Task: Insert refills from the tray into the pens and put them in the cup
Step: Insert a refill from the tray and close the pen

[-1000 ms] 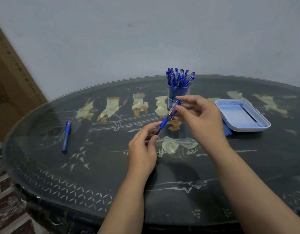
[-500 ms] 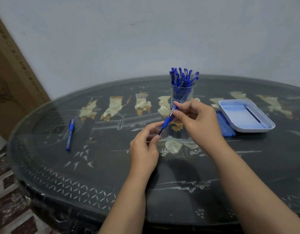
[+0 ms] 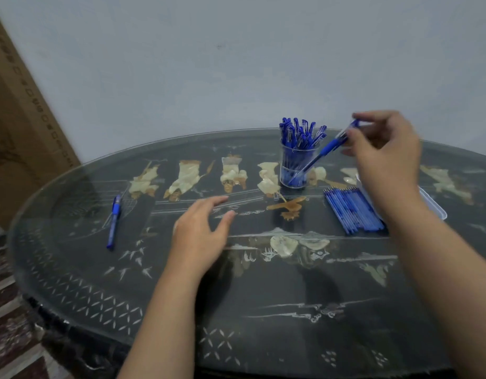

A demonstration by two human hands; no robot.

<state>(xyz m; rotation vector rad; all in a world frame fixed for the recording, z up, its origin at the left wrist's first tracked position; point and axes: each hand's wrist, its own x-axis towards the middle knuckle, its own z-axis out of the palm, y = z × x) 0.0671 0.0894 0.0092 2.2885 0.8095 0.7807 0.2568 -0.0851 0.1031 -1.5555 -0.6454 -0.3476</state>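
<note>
Well left of the cup (image 3: 296,170) we see a loose pen (image 3: 114,222) lying flat on the glass tabletop (image 3: 236,296), its long axis running nearly straight away from us. Between it and the cup our left hand (image 3: 201,233) sits low over the glass, fingers (image 3: 218,200) relaxed and holding nothing. Just right of the cup our right hand (image 3: 386,160) pinches the held pen (image 3: 325,150) by its upper end. This pen slants, tip down-left across the cup's wall. Refills (image 3: 354,210) lie in a row right of the cup, beside a tray (image 3: 440,212). A pale wall (image 3: 236,64) stands behind.
</note>
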